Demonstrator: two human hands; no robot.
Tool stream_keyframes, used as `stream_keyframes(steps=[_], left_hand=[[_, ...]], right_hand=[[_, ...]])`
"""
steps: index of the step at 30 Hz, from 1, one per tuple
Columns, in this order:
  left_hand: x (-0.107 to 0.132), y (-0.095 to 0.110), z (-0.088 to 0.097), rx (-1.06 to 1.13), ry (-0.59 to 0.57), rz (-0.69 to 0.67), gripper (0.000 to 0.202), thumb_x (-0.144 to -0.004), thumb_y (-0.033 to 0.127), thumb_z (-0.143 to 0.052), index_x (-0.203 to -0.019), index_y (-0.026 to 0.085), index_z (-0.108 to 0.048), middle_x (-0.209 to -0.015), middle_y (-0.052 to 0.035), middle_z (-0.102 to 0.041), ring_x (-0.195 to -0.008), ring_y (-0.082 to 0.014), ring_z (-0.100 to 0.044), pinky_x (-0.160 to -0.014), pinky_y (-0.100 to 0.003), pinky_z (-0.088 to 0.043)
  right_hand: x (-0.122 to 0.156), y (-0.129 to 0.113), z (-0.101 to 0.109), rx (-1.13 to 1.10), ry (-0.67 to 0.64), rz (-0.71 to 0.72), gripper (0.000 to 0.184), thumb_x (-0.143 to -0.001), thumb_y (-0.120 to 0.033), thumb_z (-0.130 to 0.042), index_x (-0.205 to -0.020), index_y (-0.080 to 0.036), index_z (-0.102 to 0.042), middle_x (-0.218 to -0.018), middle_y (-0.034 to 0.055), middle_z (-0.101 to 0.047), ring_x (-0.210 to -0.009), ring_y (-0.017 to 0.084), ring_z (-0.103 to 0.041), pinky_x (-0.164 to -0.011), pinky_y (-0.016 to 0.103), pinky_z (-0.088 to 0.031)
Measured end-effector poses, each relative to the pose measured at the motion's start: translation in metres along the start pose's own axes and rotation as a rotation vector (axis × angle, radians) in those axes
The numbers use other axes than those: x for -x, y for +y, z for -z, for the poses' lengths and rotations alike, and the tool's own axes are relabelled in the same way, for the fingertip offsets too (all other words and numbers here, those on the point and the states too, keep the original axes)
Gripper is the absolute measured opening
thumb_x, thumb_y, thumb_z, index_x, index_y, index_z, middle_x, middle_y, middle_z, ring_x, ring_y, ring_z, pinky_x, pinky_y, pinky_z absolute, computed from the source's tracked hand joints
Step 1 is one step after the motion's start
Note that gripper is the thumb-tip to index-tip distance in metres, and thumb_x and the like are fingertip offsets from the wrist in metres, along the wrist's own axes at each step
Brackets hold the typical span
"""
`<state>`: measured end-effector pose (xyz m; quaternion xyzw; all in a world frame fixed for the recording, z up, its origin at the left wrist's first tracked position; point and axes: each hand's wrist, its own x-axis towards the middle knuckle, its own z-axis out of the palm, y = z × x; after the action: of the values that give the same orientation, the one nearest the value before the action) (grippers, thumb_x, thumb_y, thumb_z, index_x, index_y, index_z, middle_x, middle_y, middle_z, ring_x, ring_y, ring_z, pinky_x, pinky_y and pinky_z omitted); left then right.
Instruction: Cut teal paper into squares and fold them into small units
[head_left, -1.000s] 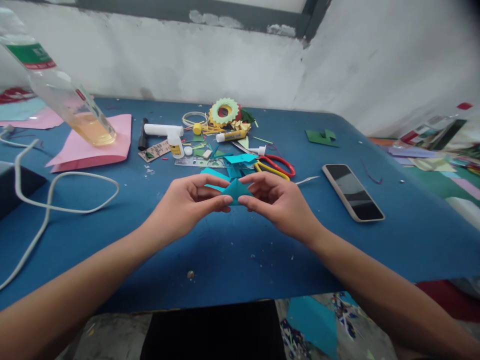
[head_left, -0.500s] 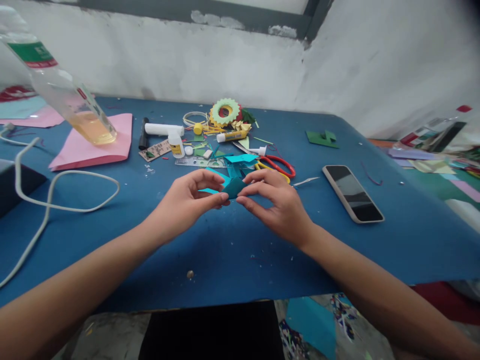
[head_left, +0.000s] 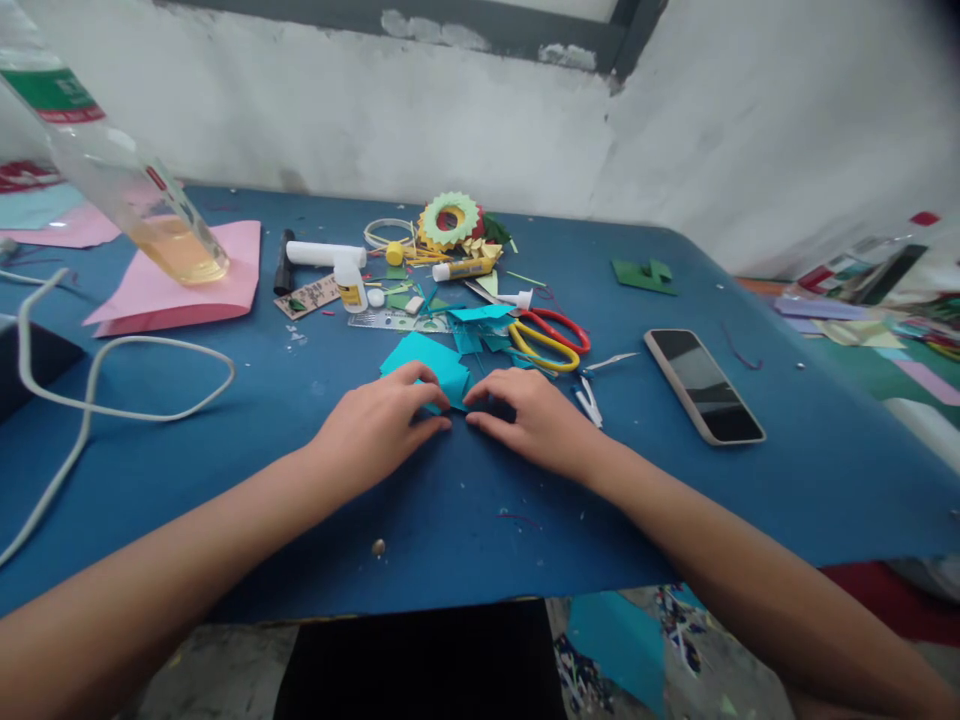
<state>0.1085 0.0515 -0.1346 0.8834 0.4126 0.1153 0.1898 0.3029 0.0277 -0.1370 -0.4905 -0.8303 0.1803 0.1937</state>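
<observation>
A small folded piece of bright blue paper (head_left: 448, 380) lies low at the table top, partly hidden behind my fingers. My left hand (head_left: 379, 425) has its thumb and fingers curled at the paper's near left edge. From the other side, my right hand (head_left: 536, 415) grips the near right corner with bent fingers. More blue paper (head_left: 416, 350) spreads flat just behind the left fingertips. Beyond the right hand rest red and yellow handled scissors (head_left: 551, 340), and a white and blue compass-like tool (head_left: 589, 400) sits close to that hand's knuckles.
Craft items crowd the middle back: a glue stick (head_left: 463, 269), a small glue bottle (head_left: 350, 285), a ruler (head_left: 397, 320) and a scalloped paper ring (head_left: 450, 220). A phone (head_left: 703, 385) lies right. At left stand a bottle (head_left: 165, 235) on pink paper (head_left: 240, 265) and a white cable (head_left: 94, 400).
Both hands have come down toward the table and slightly nearer me with the folded blue paper. The blue paper behind them and the compass-like tool now show more fully.
</observation>
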Motion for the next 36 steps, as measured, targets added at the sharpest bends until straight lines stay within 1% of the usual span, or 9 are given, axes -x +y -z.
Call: stream_keyframes(steps=[4, 8, 11, 14, 18, 23, 29, 32, 36], left_hand=[[0.002, 0.001, 0.001, -0.136, -0.026, -0.019, 0.026, -0.087, 0.041, -0.047, -0.093, 0.025, -0.066, -0.104, -0.0015, -0.060, -0.084, -0.0210, -0.061, -0.062, -0.029, -0.044], [-0.001, 0.001, -0.001, -0.101, 0.086, -0.037, 0.025, -0.088, 0.037, -0.046, -0.089, 0.021, -0.064, -0.094, -0.0022, -0.063, -0.087, -0.0207, -0.059, -0.067, -0.029, -0.042], [-0.005, -0.002, -0.005, -0.047, 0.136, 0.025, 0.021, -0.087, 0.036, -0.049, -0.090, 0.019, -0.061, -0.087, -0.0021, -0.064, -0.080, -0.0188, -0.059, -0.063, -0.027, -0.041], [-0.009, -0.006, -0.007, 0.009, 0.084, 0.061, 0.017, -0.085, 0.034, -0.052, -0.090, 0.020, -0.062, -0.082, -0.0004, -0.065, -0.071, -0.0162, -0.058, -0.058, -0.025, -0.038], [-0.008, -0.004, -0.004, 0.025, 0.052, 0.055, 0.020, -0.086, 0.035, -0.050, -0.089, 0.022, -0.063, -0.080, -0.0004, -0.064, -0.072, -0.0168, -0.058, -0.058, -0.026, -0.037], [-0.002, 0.003, 0.003, -0.007, 0.028, -0.007, 0.013, -0.081, 0.031, -0.057, -0.087, 0.021, -0.063, -0.090, -0.0014, -0.063, -0.086, -0.0195, -0.057, -0.067, -0.028, -0.040], [-0.001, 0.005, 0.003, 0.042, -0.177, -0.023, 0.009, -0.079, 0.029, -0.062, -0.081, 0.021, -0.065, -0.083, -0.0001, -0.064, -0.077, -0.0167, -0.058, -0.064, -0.026, -0.039], [-0.001, 0.006, 0.003, 0.071, -0.187, -0.003, 0.008, -0.079, 0.026, -0.061, -0.078, 0.020, -0.064, -0.081, -0.0001, -0.064, -0.074, -0.0154, -0.057, -0.062, -0.025, -0.038], [0.000, 0.006, 0.003, 0.085, -0.164, 0.007, 0.009, -0.081, 0.026, -0.056, -0.079, 0.020, -0.062, -0.079, 0.0003, -0.064, -0.071, -0.0148, -0.056, -0.060, -0.024, -0.037]], right_hand=[[-0.002, 0.001, 0.000, -0.015, 0.002, -0.027, 0.009, -0.082, -0.022, -0.061, -0.087, -0.015, -0.065, -0.087, 0.0056, -0.066, -0.082, 0.019, -0.057, -0.075, 0.033, -0.039], [-0.004, 0.004, -0.001, -0.012, 0.001, -0.016, 0.011, -0.085, -0.018, -0.055, -0.084, -0.016, -0.066, -0.089, 0.0057, -0.066, -0.085, 0.019, -0.056, -0.077, 0.033, -0.038], [-0.004, 0.007, -0.002, -0.024, 0.012, 0.023, 0.012, -0.086, -0.013, -0.053, -0.085, -0.016, -0.065, -0.087, 0.0052, -0.067, -0.081, 0.018, -0.056, -0.075, 0.033, -0.039], [-0.004, 0.008, -0.003, -0.044, 0.041, 0.059, 0.015, -0.085, -0.008, -0.051, -0.086, -0.015, -0.064, -0.085, 0.0054, -0.067, -0.079, 0.018, -0.057, -0.075, 0.032, -0.040], [-0.004, 0.008, -0.002, -0.110, 0.052, 0.069, 0.019, -0.085, -0.005, -0.048, -0.091, -0.015, -0.063, -0.088, 0.0055, -0.068, -0.082, 0.017, -0.058, -0.074, 0.030, -0.042], [-0.004, 0.007, 0.002, -0.202, -0.081, 0.102, 0.021, -0.083, -0.004, -0.049, -0.096, -0.016, -0.061, -0.093, 0.0047, -0.068, -0.085, 0.015, -0.059, -0.074, 0.028, -0.043], [0.000, 0.003, 0.002, 0.011, -0.136, 0.144, 0.013, -0.085, -0.016, -0.054, -0.093, -0.017, -0.064, -0.090, 0.0059, -0.065, -0.086, 0.019, -0.057, -0.079, 0.037, -0.036], [0.003, -0.001, 0.003, 0.095, -0.104, 0.176, 0.015, -0.082, -0.028, -0.060, -0.093, -0.018, -0.066, -0.093, 0.0073, -0.061, -0.089, 0.022, -0.055, -0.081, 0.039, -0.034], [0.003, -0.003, 0.004, 0.083, -0.125, 0.186, 0.010, -0.083, -0.025, -0.060, -0.084, -0.016, -0.065, -0.090, 0.0067, -0.061, -0.086, 0.020, -0.056, -0.079, 0.035, -0.035]])
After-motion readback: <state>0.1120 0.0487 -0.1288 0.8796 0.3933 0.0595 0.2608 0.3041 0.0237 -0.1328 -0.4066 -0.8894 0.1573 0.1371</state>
